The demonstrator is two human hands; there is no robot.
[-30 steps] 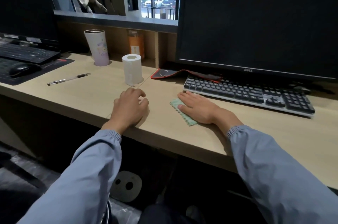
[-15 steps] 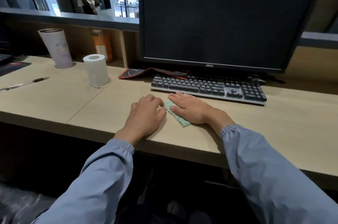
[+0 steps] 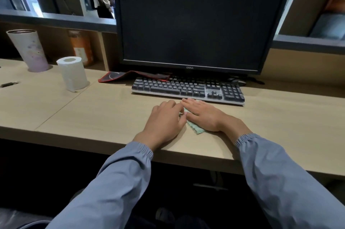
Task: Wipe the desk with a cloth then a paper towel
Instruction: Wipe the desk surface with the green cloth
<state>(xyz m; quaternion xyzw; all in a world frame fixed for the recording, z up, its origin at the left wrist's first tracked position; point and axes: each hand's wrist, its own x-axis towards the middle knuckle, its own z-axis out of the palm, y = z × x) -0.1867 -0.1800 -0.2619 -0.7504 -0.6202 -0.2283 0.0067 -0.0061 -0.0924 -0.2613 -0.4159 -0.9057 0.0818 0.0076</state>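
A small green cloth (image 3: 197, 129) lies flat on the light wooden desk (image 3: 104, 114), just in front of the keyboard. My right hand (image 3: 203, 114) presses flat on top of it, fingers stretched out, covering most of it. My left hand (image 3: 164, 122) rests on the desk right beside it with fingers curled; its fingertips touch the cloth's left edge. A white paper roll (image 3: 72, 73) stands upright at the left, well away from both hands.
A dark keyboard (image 3: 186, 88) sits close behind my hands under a black monitor (image 3: 196, 19). A red-edged mouse pad (image 3: 119, 76) lies behind the keyboard's left end. A pale cup (image 3: 28, 50), an orange bottle (image 3: 81, 47) and a pen (image 3: 9, 84) are far left.
My left hand has slid right until it meets the cloth and my right hand. The view has turned right, so the roll and cup now sit further left.
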